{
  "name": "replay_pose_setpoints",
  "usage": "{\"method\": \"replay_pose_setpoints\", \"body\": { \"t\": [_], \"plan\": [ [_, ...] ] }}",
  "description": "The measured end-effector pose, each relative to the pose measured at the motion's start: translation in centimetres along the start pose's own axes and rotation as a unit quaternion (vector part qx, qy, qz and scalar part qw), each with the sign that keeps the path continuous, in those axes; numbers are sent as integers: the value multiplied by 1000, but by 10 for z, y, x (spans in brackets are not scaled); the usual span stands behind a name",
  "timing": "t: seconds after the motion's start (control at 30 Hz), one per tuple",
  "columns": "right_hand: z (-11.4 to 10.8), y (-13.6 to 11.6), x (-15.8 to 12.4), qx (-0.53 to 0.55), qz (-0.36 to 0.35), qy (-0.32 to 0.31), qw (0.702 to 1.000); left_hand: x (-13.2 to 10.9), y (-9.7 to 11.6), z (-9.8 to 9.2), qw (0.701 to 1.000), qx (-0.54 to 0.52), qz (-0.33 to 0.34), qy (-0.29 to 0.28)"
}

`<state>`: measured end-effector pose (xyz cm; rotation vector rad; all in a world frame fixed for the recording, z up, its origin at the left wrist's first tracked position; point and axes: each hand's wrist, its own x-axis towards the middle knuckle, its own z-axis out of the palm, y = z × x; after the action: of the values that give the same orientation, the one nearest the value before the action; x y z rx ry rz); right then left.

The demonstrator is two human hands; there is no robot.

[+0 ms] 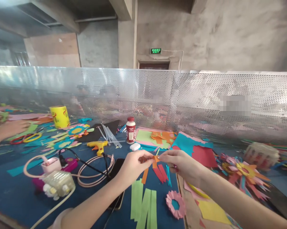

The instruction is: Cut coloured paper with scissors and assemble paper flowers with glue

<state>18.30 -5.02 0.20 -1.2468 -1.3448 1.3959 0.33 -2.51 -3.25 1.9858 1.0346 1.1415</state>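
Observation:
My left hand (pixel 140 162) and my right hand (pixel 178 162) meet over the middle of the table. Between their fingertips is a small folded orange paper strip (pixel 155 163), pinched from both sides. Just below lie red paper strips (pixel 159 174), another orange strip (pixel 145 175) and thin blue strips (pixel 168 175). Nearer to me are several light green paper strips (pixel 143 203). A pink paper ring with a blue centre (pixel 175 204) rests to their right.
A yellow glue gun (pixel 98 146), coiled cable (pixel 80 176), power adapter (pixel 59 183) and phone (pixel 117 197) lie left. A red-capped bottle (pixel 130 130) stands behind my hands. Finished paper flowers (pixel 245 171) lie right. A perforated metal panel (pixel 193 95) closes the back. Another person's hand (pixel 12 128) shows far left.

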Motion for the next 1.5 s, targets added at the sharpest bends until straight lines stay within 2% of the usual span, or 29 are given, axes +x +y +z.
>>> {"method": "replay_pose_setpoints", "body": {
  "t": [0.13, 0.27, 0.33, 0.53, 0.73, 0.97, 1.5],
  "plan": [
    [4, 10, -11, -74, -53, 79, 993, -1, -3, 6, 993, -97, -35, -60],
    [6, 23, -18, -121, -95, 129, 980, -3, -3, 8, 990, -85, -67, -87],
    [7, 31, -19, -122, -99, 143, 977, -3, -2, 8, 991, -71, -74, -87],
    [13, 45, -23, -138, -101, 187, 967, -4, -1, 10, 993, -84, -76, -42],
    [17, 49, -23, -146, -107, 206, 962, -6, 4, 11, 993, -73, -93, -27],
    [16, 52, -22, -140, -111, 213, 961, -7, 5, 13, 989, -91, -109, -37],
    [20, 56, -22, -97, -108, 210, 967, -9, 8, 16, 980, -131, -146, -25]
  ]
}}
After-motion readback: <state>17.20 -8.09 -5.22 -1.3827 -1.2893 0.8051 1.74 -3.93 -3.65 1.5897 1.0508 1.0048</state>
